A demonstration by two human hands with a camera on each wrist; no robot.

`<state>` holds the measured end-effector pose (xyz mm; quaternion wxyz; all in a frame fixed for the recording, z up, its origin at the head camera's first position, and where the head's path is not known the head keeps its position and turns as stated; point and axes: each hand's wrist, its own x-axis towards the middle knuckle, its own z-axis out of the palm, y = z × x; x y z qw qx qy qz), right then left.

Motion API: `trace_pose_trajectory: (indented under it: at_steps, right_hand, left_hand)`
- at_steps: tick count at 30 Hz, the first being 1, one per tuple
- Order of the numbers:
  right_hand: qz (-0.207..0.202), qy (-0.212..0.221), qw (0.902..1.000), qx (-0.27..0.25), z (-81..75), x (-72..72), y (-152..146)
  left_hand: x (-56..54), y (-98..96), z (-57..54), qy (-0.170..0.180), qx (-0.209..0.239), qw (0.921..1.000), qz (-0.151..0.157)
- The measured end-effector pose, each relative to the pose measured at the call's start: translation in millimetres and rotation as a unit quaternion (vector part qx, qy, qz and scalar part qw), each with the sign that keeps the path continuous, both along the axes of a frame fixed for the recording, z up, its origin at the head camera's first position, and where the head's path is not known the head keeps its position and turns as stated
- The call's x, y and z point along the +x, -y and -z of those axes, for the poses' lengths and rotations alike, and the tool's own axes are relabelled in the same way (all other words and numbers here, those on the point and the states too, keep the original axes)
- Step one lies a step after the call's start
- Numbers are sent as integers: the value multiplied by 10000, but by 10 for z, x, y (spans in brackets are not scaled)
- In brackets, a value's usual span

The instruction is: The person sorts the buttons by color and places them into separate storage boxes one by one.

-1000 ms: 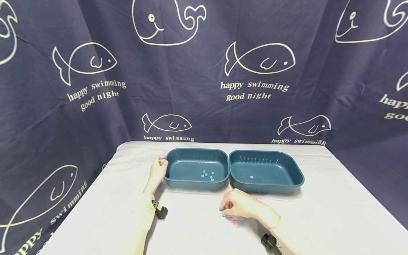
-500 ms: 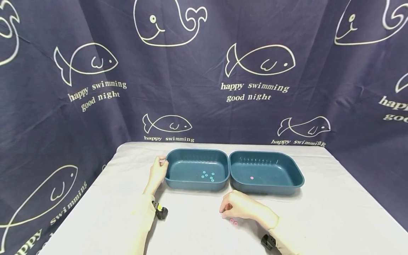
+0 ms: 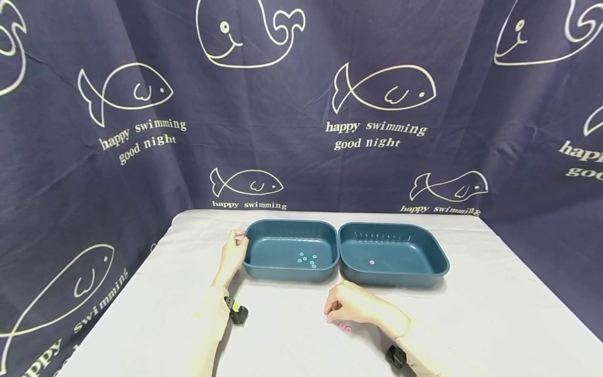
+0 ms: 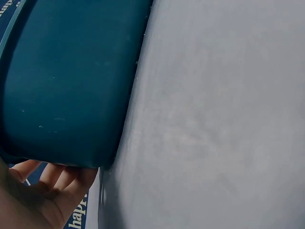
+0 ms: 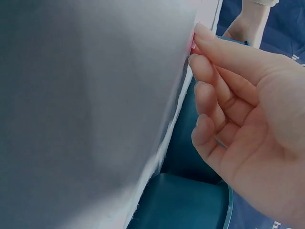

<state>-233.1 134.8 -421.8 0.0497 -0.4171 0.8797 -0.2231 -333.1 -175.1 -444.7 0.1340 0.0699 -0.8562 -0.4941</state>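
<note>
In the head view my left hand (image 3: 233, 252) is at the left end of the left teal bin (image 3: 290, 273). Its fingertips touch the bin's end wall, as the left wrist view shows too. My right hand (image 3: 349, 303) is low over the white cloth, in front of the gap between the bins. Thumb and index finger pinch a small pink ring (image 5: 193, 46), mostly hidden by the fingertips; the other fingers are bent. Two more pink rings (image 3: 345, 327) lie beside that hand. Several small blue rings (image 3: 304, 258) lie in the left bin.
Close against the left bin stands the right teal bin (image 3: 400, 280), with one pink ring (image 3: 372, 262) inside. Both stand toward the back of the white-covered table (image 3: 282, 335). A dark blue curtain (image 3: 301, 131) with fish drawings hangs behind and at the sides.
My right fingertips have shifted very slightly at the cloth. The left hand, the bins and the loose rings stay where they were.
</note>
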Motion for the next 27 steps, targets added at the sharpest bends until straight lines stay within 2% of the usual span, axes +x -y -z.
trace_pose_trajectory:
  at_steps: [11,23,27]
  right_hand:
    - [98,123,9998,-107,-4,23,-7]
    - [186,-506,9968,-593,-4,-8,-37]
    - [185,-792,9948,-611,-1,-19,-37]
  left_hand:
    - [-4,-3,-6,-18,-13,10000,-8]
    - [-1,-8,-7,-20,-11,10000,-24]
    - [-1,-4,-7,9,-17,10000,0]
